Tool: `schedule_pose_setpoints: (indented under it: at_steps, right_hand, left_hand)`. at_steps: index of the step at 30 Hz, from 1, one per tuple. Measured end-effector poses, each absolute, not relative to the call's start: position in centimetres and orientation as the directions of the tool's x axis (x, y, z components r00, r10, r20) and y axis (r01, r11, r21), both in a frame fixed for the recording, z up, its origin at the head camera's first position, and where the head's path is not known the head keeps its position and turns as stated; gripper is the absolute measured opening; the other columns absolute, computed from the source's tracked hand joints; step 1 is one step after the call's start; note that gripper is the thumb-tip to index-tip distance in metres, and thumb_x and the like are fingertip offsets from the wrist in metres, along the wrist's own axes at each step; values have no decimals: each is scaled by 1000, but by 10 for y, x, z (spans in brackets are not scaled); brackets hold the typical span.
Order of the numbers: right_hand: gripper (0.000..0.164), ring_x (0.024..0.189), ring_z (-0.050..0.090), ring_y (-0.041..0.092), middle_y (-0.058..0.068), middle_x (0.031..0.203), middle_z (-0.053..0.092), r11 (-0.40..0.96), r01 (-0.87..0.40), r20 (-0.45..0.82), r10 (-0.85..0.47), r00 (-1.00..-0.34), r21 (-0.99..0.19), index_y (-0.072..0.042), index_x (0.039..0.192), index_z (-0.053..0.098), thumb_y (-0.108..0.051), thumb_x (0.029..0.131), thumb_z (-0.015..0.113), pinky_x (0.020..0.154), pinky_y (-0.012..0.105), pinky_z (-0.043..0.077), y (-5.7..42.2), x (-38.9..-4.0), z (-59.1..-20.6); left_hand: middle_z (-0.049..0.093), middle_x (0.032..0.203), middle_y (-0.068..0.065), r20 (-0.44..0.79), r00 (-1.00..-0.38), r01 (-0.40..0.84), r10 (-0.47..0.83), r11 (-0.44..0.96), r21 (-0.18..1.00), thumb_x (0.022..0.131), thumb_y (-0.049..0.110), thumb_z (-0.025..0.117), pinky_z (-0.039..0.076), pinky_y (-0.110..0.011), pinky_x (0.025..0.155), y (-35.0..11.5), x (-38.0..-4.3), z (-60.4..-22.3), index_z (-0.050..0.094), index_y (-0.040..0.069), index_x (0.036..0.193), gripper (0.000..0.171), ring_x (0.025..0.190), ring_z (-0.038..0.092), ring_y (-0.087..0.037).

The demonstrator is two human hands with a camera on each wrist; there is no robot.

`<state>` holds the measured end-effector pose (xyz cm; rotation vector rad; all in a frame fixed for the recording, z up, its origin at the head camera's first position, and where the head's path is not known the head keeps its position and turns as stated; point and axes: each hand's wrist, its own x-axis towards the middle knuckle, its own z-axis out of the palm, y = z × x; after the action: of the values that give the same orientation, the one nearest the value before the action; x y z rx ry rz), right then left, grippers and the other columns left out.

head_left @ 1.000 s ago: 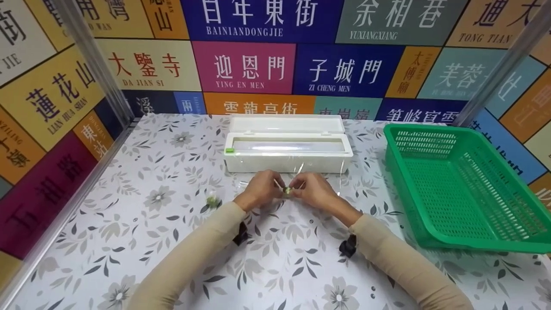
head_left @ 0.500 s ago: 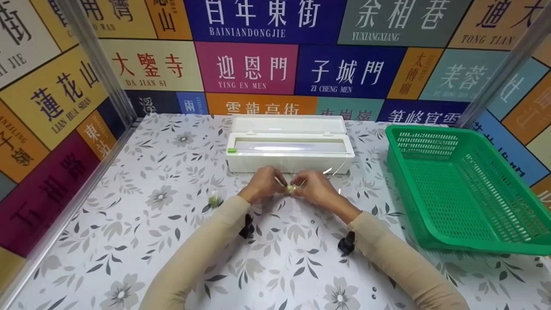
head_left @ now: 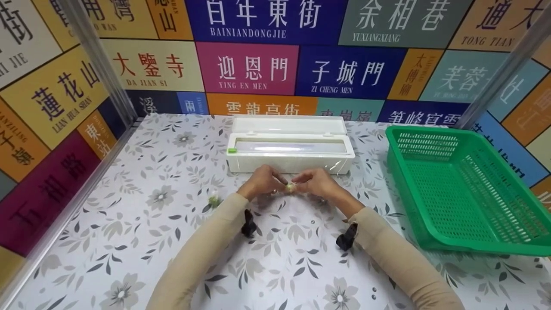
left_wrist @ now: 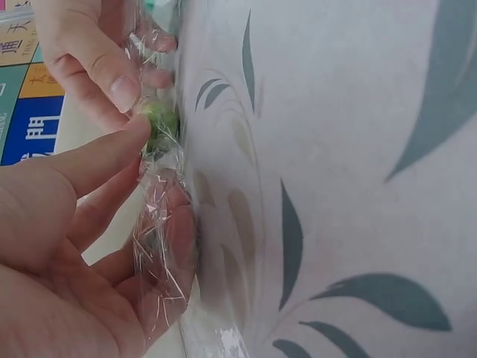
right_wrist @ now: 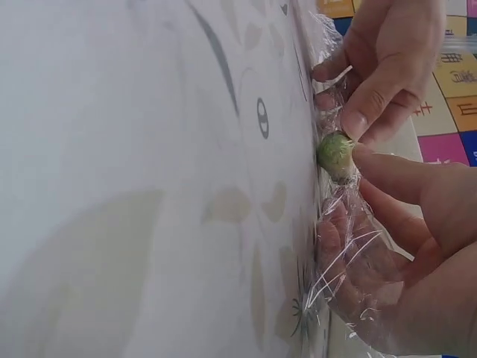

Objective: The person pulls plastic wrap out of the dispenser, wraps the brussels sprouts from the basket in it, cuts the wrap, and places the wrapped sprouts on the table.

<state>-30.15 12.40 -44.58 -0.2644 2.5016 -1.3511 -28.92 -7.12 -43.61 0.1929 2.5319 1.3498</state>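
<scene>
A small round green vegetable (right_wrist: 337,155), pale on one side and too small to name, lies wrapped in crinkled clear plastic wrap (left_wrist: 160,216). My left hand (head_left: 263,182) pinches it from one side, thumb tip against the green surface. From the other side my right hand (head_left: 317,184) pinches it too, its thumb right at the bundle. Film drapes over the other fingers of both hands. Just behind them stands a white wrap dispenser (head_left: 292,163), lid raised, with a roll of film (head_left: 288,147) inside.
Left of the hands, another small green bundle (head_left: 214,199) rests on the flower-patterned tablecloth (head_left: 275,267). A large green plastic basket (head_left: 413,206) occupies the right side. A sign-printed wall (head_left: 247,69) closes off the back.
The film that stood up loosely beside the right hand has drawn in around the bundle. The right fingers have spread and shifted slightly, while both hands stay close together.
</scene>
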Motion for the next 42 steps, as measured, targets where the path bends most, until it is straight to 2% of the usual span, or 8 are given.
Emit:
schedule_pose_setpoints:
  at_steps: [5, 8, 15, 20, 23, 27, 31, 42]
  right_hand:
    - [20, 59, 54, 6, -2, 86, 75, 553, 11, -178, -249, -952, -833, -9, 99, 79, -16, 82, 83, 51, 19, 45, 122, -303, -447]
    - [17, 59, 55, 7, 0, 85, 76, 570, 18, -180, -229, -957, -821, -9, 97, 79, -18, 83, 82, 51, 19, 43, 121, -303, -447]
    - [21, 80, 64, 13, 8, 103, 77, 629, -17, -132, -190, -973, -778, -11, 102, 79, -17, 82, 82, 66, 19, 49, 122, -301, -445]
    - [24, 82, 67, 17, 6, 105, 78, 707, -105, -53, -198, -979, -699, -13, 103, 79, -20, 81, 84, 66, 23, 49, 118, -298, -445]
    - [21, 90, 70, 23, 6, 104, 78, 741, -133, -17, -191, -981, -658, -13, 100, 79, -22, 82, 83, 74, 29, 52, 115, -298, -444]
    - [18, 95, 70, 25, 7, 101, 79, 734, -132, -5, -182, -983, -666, -11, 97, 80, -22, 84, 81, 83, 34, 54, 114, -299, -444]
    - [18, 95, 71, 24, 8, 100, 79, 701, -101, -16, -159, -987, -706, -10, 97, 80, -21, 83, 82, 83, 31, 54, 113, -299, -444]
    - [21, 92, 66, 22, 4, 103, 78, 740, -3, -74, -71, -995, -672, -15, 97, 79, -32, 85, 80, 75, 28, 48, 107, -302, -441]
  left_hand:
    - [77, 101, -14, -158, -957, 8, 242, 568, 823, 80, 7, 79, 50, -18, 56, -70, -290, -438, 77, 3, 102, 22, 62, 57, -10]
    - [76, 107, -14, -137, -958, 38, 251, 585, 810, 80, 7, 80, 52, -18, 61, -69, -291, -438, 76, 2, 104, 25, 68, 59, -11]
    - [75, 110, -16, -123, -964, 43, 236, 595, 802, 83, 5, 76, 50, -16, 57, -69, -293, -441, 75, 1, 105, 22, 64, 57, -9]
    - [75, 109, -15, -107, -971, 47, 214, 610, 791, 86, 6, 74, 51, -16, 57, -68, -295, -440, 75, 1, 105, 20, 65, 58, -9]
    - [76, 110, -13, -102, -975, 35, 197, 591, 806, 84, 6, 76, 55, -18, 59, -67, -296, -440, 75, 1, 104, 20, 66, 61, -10]
    - [75, 114, -9, -97, -979, 19, 178, 553, 833, 81, 2, 76, 58, -21, 67, -67, -298, -441, 76, 2, 102, 21, 77, 65, -12]
    - [76, 112, -9, -86, -984, 19, 157, 569, 822, 81, 1, 77, 59, -21, 69, -68, -299, -442, 77, 4, 100, 19, 85, 68, -16]
    - [78, 98, -12, -61, -991, 19, 115, 591, 807, 85, 7, 76, 48, -15, 59, -64, -302, -440, 78, 5, 100, 16, 68, 59, -8]
